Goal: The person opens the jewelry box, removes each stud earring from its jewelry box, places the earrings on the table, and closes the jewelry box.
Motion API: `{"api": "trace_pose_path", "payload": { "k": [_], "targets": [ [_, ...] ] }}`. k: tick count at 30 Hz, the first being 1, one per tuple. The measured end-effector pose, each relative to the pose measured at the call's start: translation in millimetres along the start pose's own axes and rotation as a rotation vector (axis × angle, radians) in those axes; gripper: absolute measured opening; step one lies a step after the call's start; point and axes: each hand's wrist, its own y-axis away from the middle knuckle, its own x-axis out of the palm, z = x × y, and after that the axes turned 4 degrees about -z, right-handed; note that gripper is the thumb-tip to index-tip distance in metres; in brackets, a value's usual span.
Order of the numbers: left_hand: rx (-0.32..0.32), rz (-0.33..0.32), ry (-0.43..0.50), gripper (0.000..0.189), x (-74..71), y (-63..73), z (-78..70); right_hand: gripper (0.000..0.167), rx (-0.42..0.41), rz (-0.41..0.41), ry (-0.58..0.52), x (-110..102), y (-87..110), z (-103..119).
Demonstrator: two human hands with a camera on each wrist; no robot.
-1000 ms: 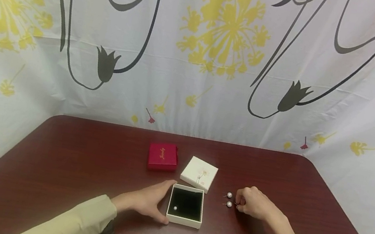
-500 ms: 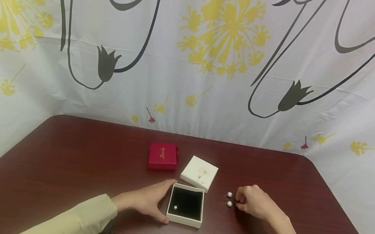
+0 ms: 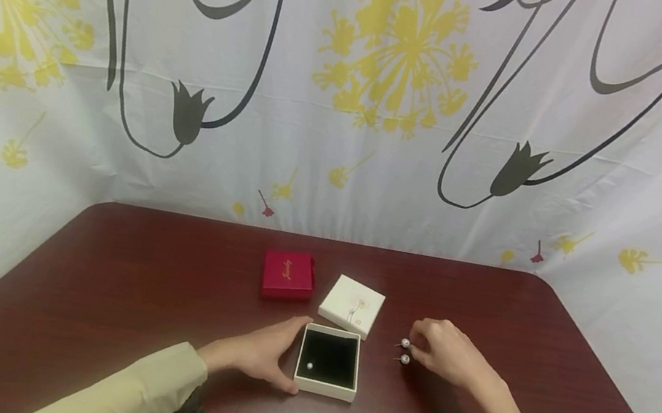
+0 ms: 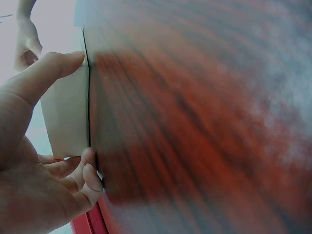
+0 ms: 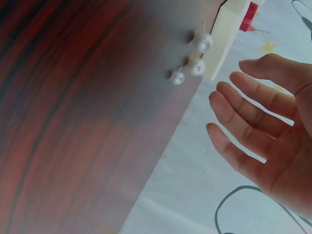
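My left hand [image 3: 260,353] holds the left side of an open white box [image 3: 324,390] with a dark lining. In the left wrist view its thumb and curled fingers span the white wall [image 4: 68,114]. One small pearl [image 3: 309,366] shows on the lining, near the front left corner. Right of the box lie pearl stud earrings, the far one [image 3: 405,343] and the near one [image 3: 405,359], beside my right hand [image 3: 445,350]. In the right wrist view that hand [image 5: 265,122] is loosely spread and holds nothing; three pearl studs [image 5: 196,67] lie on the table there.
A white lid [image 3: 352,305] with a flower print lies behind the open box. Left of it sits a red jewelry box [image 3: 287,276]. A patterned white curtain [image 3: 335,185] hangs behind the dark wooden table [image 3: 162,258].
My right hand has shifted slightly left and away from me, to the far pearl earring. My left hand and the white box have stayed in place.
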Motion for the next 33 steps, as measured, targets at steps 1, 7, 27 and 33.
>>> {"api": "trace_pose_path", "payload": {
  "k": [1, 7, 27, 33],
  "targets": [
    [0.001, 0.0, -0.001, 0.092, 0.0, 0.0, 0.0, 0.013, -0.007, -0.012, 0.0, -0.2, -0.7, 1.6],
    [0.016, -0.01, -0.005, 0.091, 0.2, -0.2, 0.0, 0.012, -0.043, -0.087, -0.024, 0.3, -4.8, 9.7],
    [0.014, -0.013, -0.004, 0.092, -0.6, 1.0, -1.5, 0.007, -0.218, -0.12, -0.095, 9.3, -18.5, 39.8],
    [0.019, -0.017, -0.012, 0.093, -0.5, 0.4, -1.4, 0.009, -0.257, -0.118, -0.102, 14.2, -21.7, 46.8]
  ]
}}
